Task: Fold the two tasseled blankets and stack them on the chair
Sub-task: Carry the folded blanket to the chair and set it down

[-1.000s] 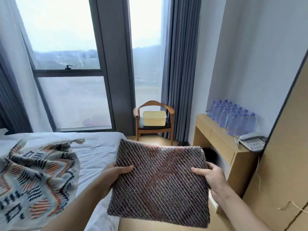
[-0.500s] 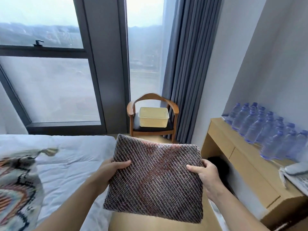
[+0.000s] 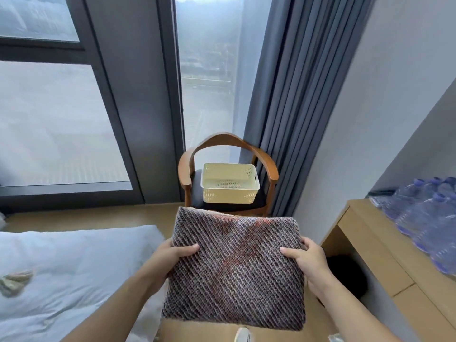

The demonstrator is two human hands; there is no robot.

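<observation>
I am holding a folded blanket [image 3: 235,270] out flat in front of me, above the floor [image 3: 86,215], between the bed [image 3: 69,272] and the desk [image 3: 394,255]. My left hand [image 3: 170,254] is gripping the blanket's left edge, thumb lying on top and fingers tucked out of sight underneath. My right hand [image 3: 304,259] is gripping the right edge the same way, thumb on top. The blanket is showing a dark diagonal weave with a faint reddish cross in the middle; I am not seeing its tassels from here.

Straight ahead, the chair [image 3: 228,169] is standing by the window [image 3: 61,114], just beside the grey curtain [image 3: 296,107]. A cream basket [image 3: 229,183] is sitting on its dark seat, nearer the right edge, and the blanket's far edge is overlapping the seat's front edge in my view, though I cannot tell whether they are touching.

At the bed's left edge a bit of beige fabric [image 3: 14,282] is lying on the white cover; it is too blurred for me to name. Bottles [image 3: 429,218] are standing in rows along the desk's right side.
</observation>
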